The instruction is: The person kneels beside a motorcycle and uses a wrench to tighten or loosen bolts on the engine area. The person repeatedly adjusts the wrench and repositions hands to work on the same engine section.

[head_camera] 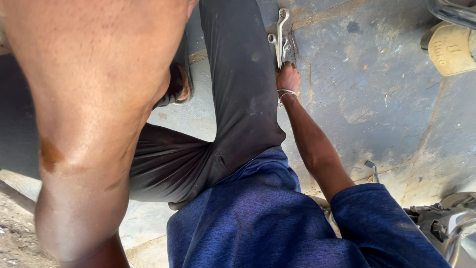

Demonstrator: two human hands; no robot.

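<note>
Where right hand (pixel 287 77) meets metal lever (pixel 281 34), yellow embossed tag (pixel 452 49) far right.

Seen from above, a person in a blue shirt (pixel 258 218) and dark trousers (pixel 243 99) reaches the right hand (pixel 287 78) down to the stone floor (pixel 377 89), fingers closed on the lower end of a silvery metal lever (pixel 281 34) that extends away beyond the hand. A thin band (pixel 286 92) circles the wrist just behind it. The left forearm (pixel 94 114) fills the near left of the frame, its hand out of sight. Well off to the right of the hand lie a yellowish metal plate (pixel 452 49) and grey machine parts (pixel 446 223).
</note>
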